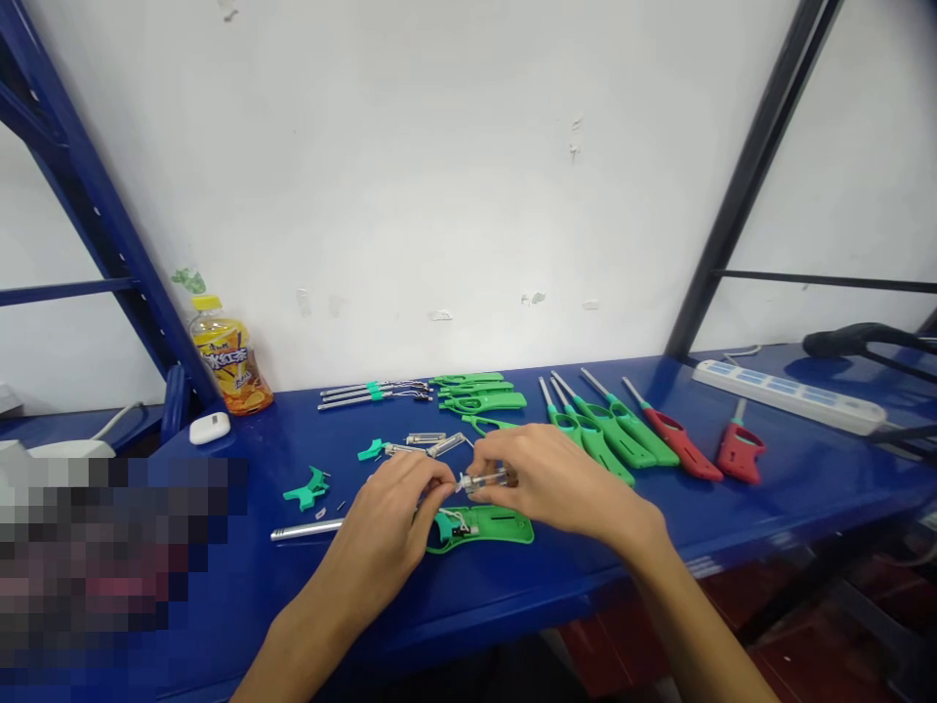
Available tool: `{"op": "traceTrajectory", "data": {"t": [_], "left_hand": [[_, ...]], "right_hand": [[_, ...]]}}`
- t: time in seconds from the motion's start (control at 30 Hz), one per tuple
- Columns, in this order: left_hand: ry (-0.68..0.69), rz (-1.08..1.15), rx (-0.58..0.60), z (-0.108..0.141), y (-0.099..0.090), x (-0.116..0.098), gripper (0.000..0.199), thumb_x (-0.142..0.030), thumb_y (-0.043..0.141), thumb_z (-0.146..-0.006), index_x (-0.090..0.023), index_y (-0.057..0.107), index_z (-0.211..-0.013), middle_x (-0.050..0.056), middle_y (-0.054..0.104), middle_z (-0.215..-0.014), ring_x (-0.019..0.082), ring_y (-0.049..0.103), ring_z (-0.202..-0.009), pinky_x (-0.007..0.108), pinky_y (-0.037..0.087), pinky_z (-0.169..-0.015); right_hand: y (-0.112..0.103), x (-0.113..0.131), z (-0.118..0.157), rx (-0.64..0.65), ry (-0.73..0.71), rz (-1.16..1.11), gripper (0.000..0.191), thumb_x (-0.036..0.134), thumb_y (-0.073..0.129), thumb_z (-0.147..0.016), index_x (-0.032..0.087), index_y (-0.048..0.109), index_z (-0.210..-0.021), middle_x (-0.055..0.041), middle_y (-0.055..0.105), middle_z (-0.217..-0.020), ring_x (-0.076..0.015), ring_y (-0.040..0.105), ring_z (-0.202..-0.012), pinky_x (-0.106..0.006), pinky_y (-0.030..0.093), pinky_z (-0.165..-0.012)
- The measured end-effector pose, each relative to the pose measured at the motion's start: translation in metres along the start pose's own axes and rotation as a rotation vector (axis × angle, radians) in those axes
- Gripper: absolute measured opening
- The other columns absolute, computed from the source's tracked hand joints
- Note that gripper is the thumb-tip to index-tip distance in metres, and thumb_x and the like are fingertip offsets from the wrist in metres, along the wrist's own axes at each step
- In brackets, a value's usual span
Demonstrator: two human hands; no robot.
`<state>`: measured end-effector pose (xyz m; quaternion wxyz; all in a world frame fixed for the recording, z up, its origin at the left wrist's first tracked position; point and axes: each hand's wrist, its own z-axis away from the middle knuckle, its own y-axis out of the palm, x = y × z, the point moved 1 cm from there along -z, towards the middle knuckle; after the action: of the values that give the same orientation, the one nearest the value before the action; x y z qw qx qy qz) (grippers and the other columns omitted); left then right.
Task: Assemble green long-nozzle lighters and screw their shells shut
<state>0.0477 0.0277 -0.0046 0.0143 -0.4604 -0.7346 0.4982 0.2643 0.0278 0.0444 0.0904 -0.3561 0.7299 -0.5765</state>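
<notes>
My right hand [538,478] pinches a small clear fuel tank [487,479], held sideways above the table. At its left end, the fingertips of my left hand [402,493] are closed on a tiny whitish piece [460,483]. Just below the hands lies an opened green lighter shell [505,524] with wires and a teal part inside. A metal tube [304,529] sticks out to the left from under my left hand. Behind the hands rest several clear tanks [426,438], partly hidden by the fingers.
Green shell halves [483,401] and metal rods [351,397] lie at the back. Assembled green lighters [622,430] and red ones [680,444] are on the right, near a power strip [791,395]. Teal parts [307,490], a white case [209,428] and a bottle [230,361] are left.
</notes>
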Motion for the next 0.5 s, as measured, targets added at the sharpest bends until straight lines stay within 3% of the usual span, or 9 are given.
{"op": "traceTrajectory", "data": {"t": [0.5], "left_hand": [[0.018,-0.015,0.003,-0.0025,-0.0001,0.0010,0.018,-0.016,0.048,-0.105,-0.023,0.061,-0.095,0.001,0.067,-0.094,0.021,0.062,-0.090,0.033,0.047,-0.080]], "right_hand": [[0.0032,0.0029,-0.0002,0.002,-0.036,-0.012,0.013,0.024,0.082,-0.087,0.023,0.070,-0.084,0.0038,0.074,-0.079,-0.0154,0.063,-0.072,-0.027,0.030,-0.061]]}}
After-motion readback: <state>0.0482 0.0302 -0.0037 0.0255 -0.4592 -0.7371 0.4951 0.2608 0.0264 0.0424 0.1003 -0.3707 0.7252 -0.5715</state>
